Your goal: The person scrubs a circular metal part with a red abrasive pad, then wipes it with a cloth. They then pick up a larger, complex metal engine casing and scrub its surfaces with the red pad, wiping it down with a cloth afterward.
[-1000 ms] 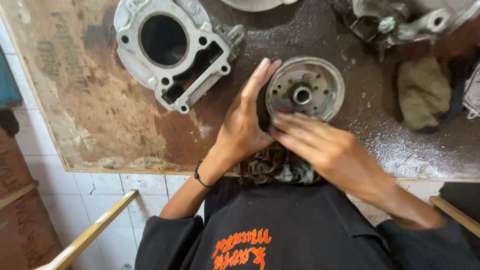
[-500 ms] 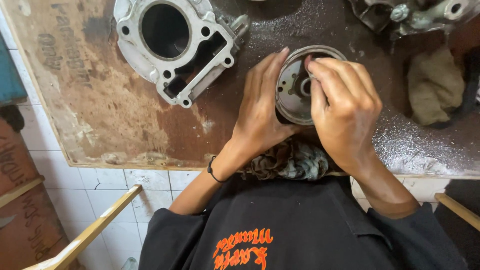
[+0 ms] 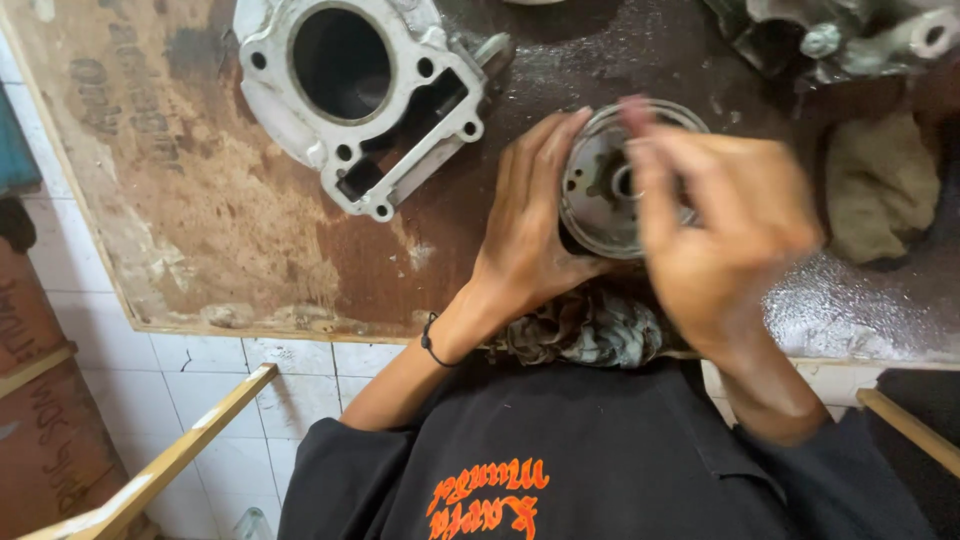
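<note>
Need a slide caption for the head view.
Left hand steadies a round metal rotor on the workbench; blurred right hand reaches into it.

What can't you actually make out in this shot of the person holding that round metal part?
- Right hand: motion-blurred in the head view, so its fingertips and anything they pinch are unreadable.
- Round metal flywheel: right half hidden by the right hand, its underside by the left hand.
- Rag: partly covered by both wrists.
- Engine casing: cut off by the top edge.
</note>
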